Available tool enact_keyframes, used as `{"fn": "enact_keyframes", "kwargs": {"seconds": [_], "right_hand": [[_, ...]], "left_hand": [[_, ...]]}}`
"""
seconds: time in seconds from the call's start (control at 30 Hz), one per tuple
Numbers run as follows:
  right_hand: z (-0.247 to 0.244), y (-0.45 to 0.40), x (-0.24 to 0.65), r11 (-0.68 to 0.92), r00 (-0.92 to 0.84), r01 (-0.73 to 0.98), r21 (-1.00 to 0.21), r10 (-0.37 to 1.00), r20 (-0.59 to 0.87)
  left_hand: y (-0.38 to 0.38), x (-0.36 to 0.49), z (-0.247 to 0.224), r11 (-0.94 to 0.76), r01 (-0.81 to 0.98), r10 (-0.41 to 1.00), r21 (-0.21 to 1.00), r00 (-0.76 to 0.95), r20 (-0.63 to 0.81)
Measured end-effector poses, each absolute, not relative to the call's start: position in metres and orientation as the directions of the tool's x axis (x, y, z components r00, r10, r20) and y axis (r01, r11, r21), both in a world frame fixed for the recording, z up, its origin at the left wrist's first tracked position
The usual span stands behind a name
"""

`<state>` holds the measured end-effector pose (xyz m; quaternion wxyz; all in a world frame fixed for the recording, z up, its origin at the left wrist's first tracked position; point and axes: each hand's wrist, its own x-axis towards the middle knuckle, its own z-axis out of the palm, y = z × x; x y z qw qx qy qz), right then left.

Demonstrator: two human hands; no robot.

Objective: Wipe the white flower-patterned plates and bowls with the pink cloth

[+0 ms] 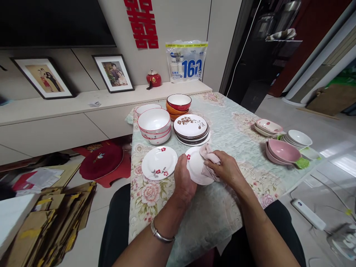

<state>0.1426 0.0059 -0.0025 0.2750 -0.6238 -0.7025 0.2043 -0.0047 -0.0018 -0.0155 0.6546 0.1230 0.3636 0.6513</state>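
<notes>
1. Currently, the brown-flowered plate stack (190, 125) stands upright on the cloth-covered bench (222, 126), and every place below is told from it.
2. Just in front of that stack, on the wearer's side, is the small white plate (196, 168) with a red flower near its rim, held above the bench.
3. The left hand (185, 180) is also in front of the stack, its fingers grasping the small white plate by its left side; the fingertips underneath are hidden.
4. The right hand (226, 168) is in front and to the right of the stack, its fingers clenched on the pale pink cloth (209, 157), which touches the right part of the small white plate.
5. In front and to the left of the stack, the flat floral plate (159, 163) lies face up, near the left hand.
6. Just left of the stack are the red-rimmed white bowls (154, 124), nested, with another bowl (147, 107) partly hidden behind them.
7. Behind the stack, the red bowl (179, 102) sits on orange bowls (172, 111).
8. Well to the right of the stack, near the bench edge, are the pink bowls (282, 150), the small white bowls (299, 137) and the spotted dish (269, 126).
</notes>
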Motion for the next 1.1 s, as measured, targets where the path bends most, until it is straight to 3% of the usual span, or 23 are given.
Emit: {"fn": "enact_keyframes", "kwargs": {"seconds": [0.2,0.4,0.63,0.77,0.87,0.97,1.1], "right_hand": [[0.004,0.004,0.152,0.162,-0.011,0.708,-0.687,0.976,0.218],[0.001,0.005,0.163,0.183,0.01,0.736,-0.652,0.96,0.281],[0.0,0.002,0.148,0.297,-0.092,0.827,-0.477,0.909,0.406],[0.001,-0.004,0.128,0.396,-0.232,0.784,-0.478,0.901,0.367],[-0.002,-0.004,0.122,0.472,-0.276,0.744,-0.473,0.862,0.426],[-0.004,-0.001,0.127,0.427,-0.196,0.784,-0.451,0.859,0.474],[0.002,-0.002,0.134,0.201,-0.082,0.907,-0.37,0.946,0.315]], "left_hand": [[-0.003,-0.005,-0.01,0.197,-0.765,0.945,0.613,-0.018,-0.326],[-0.005,-0.003,-0.012,0.394,-0.722,0.905,0.569,0.198,-0.376],[-0.008,0.001,-0.015,0.297,-0.74,0.942,0.603,0.123,-0.313],[-0.011,0.002,-0.015,0.292,-0.751,0.946,0.593,0.135,-0.294],[-0.013,0.004,-0.015,0.291,-0.76,0.948,0.582,0.147,-0.282],[-0.015,0.005,-0.015,0.28,-0.753,0.954,0.596,0.149,-0.261],[-0.012,0.003,-0.015,0.249,-0.748,0.958,0.616,0.099,-0.267]]}}
